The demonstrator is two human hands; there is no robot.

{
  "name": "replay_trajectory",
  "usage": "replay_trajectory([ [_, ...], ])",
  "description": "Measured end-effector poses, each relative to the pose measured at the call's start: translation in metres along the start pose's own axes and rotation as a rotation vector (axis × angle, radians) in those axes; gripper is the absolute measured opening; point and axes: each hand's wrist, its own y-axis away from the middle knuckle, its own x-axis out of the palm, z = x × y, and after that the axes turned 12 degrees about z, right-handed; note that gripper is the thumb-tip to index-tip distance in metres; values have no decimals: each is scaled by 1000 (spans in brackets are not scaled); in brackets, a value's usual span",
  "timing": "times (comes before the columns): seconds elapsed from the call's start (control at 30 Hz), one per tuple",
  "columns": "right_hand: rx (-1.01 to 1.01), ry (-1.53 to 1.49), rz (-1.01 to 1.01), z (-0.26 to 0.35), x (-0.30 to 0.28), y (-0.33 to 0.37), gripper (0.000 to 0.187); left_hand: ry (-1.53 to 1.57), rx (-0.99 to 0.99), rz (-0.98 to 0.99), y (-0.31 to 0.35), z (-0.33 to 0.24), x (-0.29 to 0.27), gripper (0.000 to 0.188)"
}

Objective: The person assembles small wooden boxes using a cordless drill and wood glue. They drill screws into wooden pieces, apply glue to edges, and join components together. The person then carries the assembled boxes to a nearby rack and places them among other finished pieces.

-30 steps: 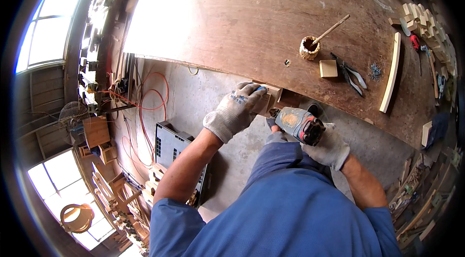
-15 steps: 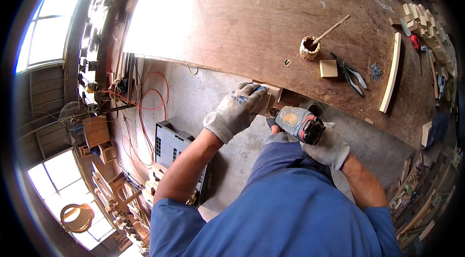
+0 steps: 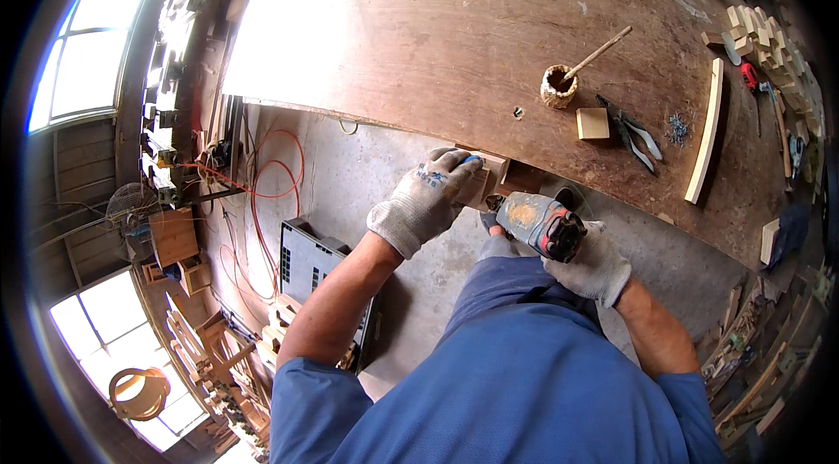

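Note:
In a pale work glove, my left hand (image 3: 430,193) grips a light wooden block (image 3: 491,170) at the front edge of the brown workbench (image 3: 419,45). Its fingers bend over the wood, hiding part of it. My right hand (image 3: 594,265), also gloved, is closed around a drill-like power tool (image 3: 535,221) with a worn grey body, a red band and a black rear end. The tool's front end points left toward the wooden block, just below the bench edge. A gap seems to lie between the two, though I cannot tell exactly.
On the bench stand a crusted pot (image 3: 558,90) with a stick, a small wood block (image 3: 592,123), pliers (image 3: 631,134), loose blue fasteners (image 3: 676,129) and a long wood strip (image 3: 706,132). Stacked wood pieces (image 3: 769,40) lie far right. A grey crate (image 3: 308,259) and red hose (image 3: 255,193) are left.

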Motion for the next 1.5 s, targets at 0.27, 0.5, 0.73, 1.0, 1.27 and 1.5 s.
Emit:
replay_trajectory([
  [0.27,-13,4,-13,7,-5,2,23,8,-8,4,0,-1,0,59],
  [0.5,55,-81,-23,6,-6,11,22,19,8,-11,-1,1,2,60],
  [0.73,166,-215,-185,-13,-10,33,34,8,14,-33,1,0,2,56],
  [1.0,562,-385,-353,-63,-32,64,27,91,-27,-70,8,-13,1,77],
  [1.27,866,-28,-337,-92,-52,73,37,113,-436,-317,-1,-50,50,129],
  [1.5,819,44,-338,-116,-44,70,40,153,-379,-352,8,-34,62,120],
])
